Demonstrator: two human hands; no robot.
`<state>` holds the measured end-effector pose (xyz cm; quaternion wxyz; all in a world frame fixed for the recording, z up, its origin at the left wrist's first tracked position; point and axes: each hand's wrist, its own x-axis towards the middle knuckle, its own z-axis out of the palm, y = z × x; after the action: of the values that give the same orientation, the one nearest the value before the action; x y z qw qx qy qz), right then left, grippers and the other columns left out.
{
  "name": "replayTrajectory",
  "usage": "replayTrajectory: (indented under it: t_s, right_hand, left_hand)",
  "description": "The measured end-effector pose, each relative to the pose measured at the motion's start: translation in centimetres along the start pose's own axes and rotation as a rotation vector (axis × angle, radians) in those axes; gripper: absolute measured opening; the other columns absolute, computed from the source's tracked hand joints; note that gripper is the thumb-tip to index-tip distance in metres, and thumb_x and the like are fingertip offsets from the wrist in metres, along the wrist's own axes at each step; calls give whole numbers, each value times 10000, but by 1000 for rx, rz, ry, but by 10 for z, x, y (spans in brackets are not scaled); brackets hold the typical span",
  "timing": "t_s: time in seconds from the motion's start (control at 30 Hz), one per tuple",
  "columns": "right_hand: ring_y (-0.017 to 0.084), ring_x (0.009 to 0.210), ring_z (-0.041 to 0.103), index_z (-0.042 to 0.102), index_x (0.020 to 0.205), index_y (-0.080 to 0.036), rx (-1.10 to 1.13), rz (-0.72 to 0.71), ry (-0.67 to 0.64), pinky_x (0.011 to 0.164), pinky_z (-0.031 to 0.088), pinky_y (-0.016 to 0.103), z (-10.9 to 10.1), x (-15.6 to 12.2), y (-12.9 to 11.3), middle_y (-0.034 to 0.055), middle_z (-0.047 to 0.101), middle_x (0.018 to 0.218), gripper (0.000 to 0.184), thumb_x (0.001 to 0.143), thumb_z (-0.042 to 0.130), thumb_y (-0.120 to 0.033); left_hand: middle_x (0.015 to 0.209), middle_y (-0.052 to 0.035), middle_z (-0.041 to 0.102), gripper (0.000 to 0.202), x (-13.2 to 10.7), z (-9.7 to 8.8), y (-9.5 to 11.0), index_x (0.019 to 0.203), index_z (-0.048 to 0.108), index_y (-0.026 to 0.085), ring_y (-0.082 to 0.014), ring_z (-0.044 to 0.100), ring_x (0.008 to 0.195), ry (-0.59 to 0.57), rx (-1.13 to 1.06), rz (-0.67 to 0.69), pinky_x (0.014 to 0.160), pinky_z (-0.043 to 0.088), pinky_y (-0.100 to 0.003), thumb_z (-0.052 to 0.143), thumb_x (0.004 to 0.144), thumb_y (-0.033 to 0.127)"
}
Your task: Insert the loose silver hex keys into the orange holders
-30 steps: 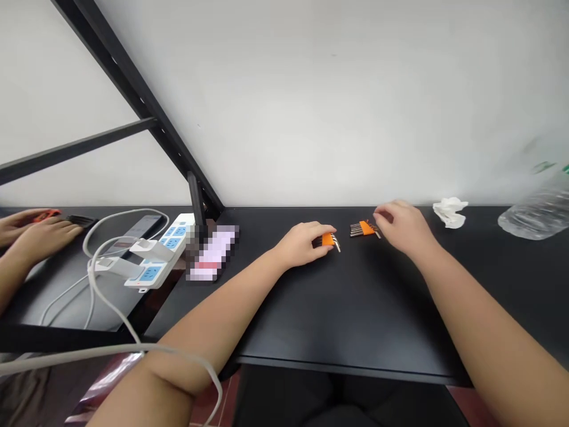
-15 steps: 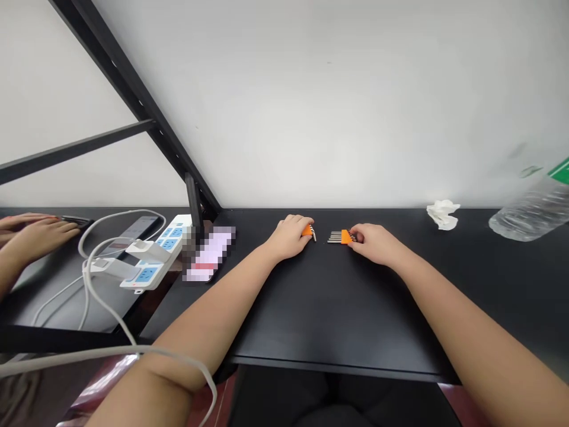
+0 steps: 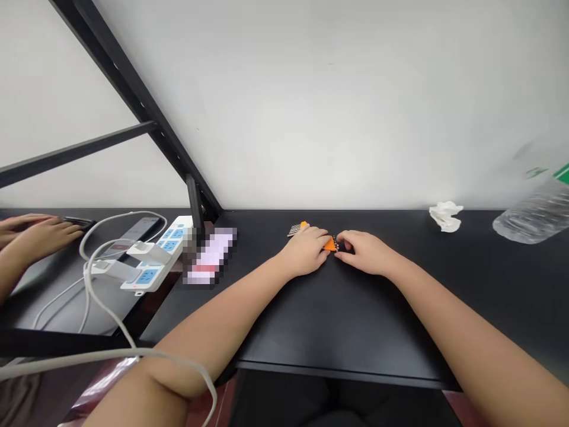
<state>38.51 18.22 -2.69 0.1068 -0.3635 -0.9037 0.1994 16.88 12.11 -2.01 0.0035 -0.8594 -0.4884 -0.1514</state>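
Observation:
My left hand (image 3: 310,251) lies palm down, fingers closed over a hex key set in an orange holder (image 3: 330,244). The short key ends stick out to the right. My right hand (image 3: 365,252) curls thumb and forefinger around those ends, and a small gap shows inside the curl. Just past my left knuckles, another orange holder (image 3: 304,225) shows with slim metal keys (image 3: 294,229) fanned to the left. Part of it is hidden behind my left hand.
A phone (image 3: 212,252) and a white power strip (image 3: 162,252) with plugs and cables sit at left. A co-worker's hands (image 3: 42,232) are beyond the black frame (image 3: 133,89). Crumpled tissue (image 3: 446,216) and a plastic bottle (image 3: 536,213) stand at right by the wall.
My left hand has moved right onto the key set that my right hand was holding. The other orange holder now lies beyond my left hand. My right hand's grasp has shifted to the key ends.

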Motion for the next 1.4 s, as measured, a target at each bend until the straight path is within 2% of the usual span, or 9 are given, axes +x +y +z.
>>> replayTrajectory:
  t_s: [0.13, 0.23, 0.33, 0.6, 0.87, 0.97, 1.13, 1.3, 1.4]
  right_hand:
    - [158, 799, 567, 613, 972, -217, 5, -30, 24, 684, 372, 262, 8, 4, -11, 25, 653, 908, 193, 968, 534, -393]
    - [150, 770, 557, 575, 880, -204, -1, 45, 76, 659, 340, 259, 14, 8, -19, 32, 661, 902, 141, 964, 496, -286]
    - [143, 741, 544, 540, 832, -200, 4, 117, 120, 633, 315, 258, 18, 11, -23, 28, 662, 883, 118, 936, 501, -241]
    - [148, 776, 561, 544, 853, -195, -35, 132, 127, 648, 314, 252, 20, 15, -23, 46, 668, 924, 122, 955, 478, -201]
    - [166, 694, 522, 522, 835, -197, -179, 231, 151, 594, 266, 276, 16, 12, -19, 65, 638, 838, 91, 897, 475, -151]
    - [168, 717, 548, 525, 842, -198, -151, 234, 157, 601, 283, 270, 16, 9, -17, 72, 654, 862, 87, 906, 476, -165]
    - [149, 665, 565, 548, 806, -205, 3, 286, 98, 590, 326, 252, 12, 15, -6, 38, 671, 794, 142, 916, 538, -295]
    - [153, 688, 604, 599, 805, -206, 20, 347, 109, 596, 374, 248, 3, 24, 0, 33, 695, 797, 19, 799, 595, -223]
    - [144, 611, 608, 609, 795, -204, 108, 364, 38, 553, 385, 248, -4, 21, -1, 28, 703, 761, 24, 777, 594, -201]
  left_hand:
    - [1134, -55, 723, 159, 1, -2, 0, 1022, 704, 205, -236, 638, 1107, -19, -14, -9, 1081, 437, -447, 579, 952, 273]
    - [1066, -46, 737, 175, 2, 0, -1, 975, 720, 198, -221, 652, 1041, -21, -17, -6, 1038, 447, -417, 559, 964, 265]
    - [1015, -49, 744, 199, 3, 5, 0, 906, 735, 195, -229, 658, 1014, -7, 29, -32, 1059, 419, -444, 560, 962, 272]
    - [1021, -68, 747, 198, 4, 9, 8, 900, 753, 187, -253, 654, 1003, -2, 109, -68, 1008, 425, -451, 613, 943, 320]
    - [1033, -66, 747, 157, 3, 3, 7, 887, 741, 185, -279, 655, 1035, -47, 129, -133, 1037, 404, -497, 660, 925, 314]
    - [1075, -64, 744, 150, 1, 3, 6, 917, 740, 191, -265, 651, 1054, -41, 102, -133, 1042, 408, -469, 646, 928, 308]
    - [1072, -61, 745, 156, 2, 5, 6, 899, 734, 186, -260, 646, 1056, -40, 96, -110, 1042, 397, -464, 628, 928, 298]
    - [1095, -64, 746, 154, 2, 6, 8, 920, 733, 187, -269, 647, 1075, -33, 76, -84, 1056, 376, -479, 628, 930, 299]
    - [1117, -66, 743, 164, 2, 6, 10, 943, 732, 187, -269, 645, 1088, -39, 74, -67, 1072, 359, -486, 613, 939, 300]
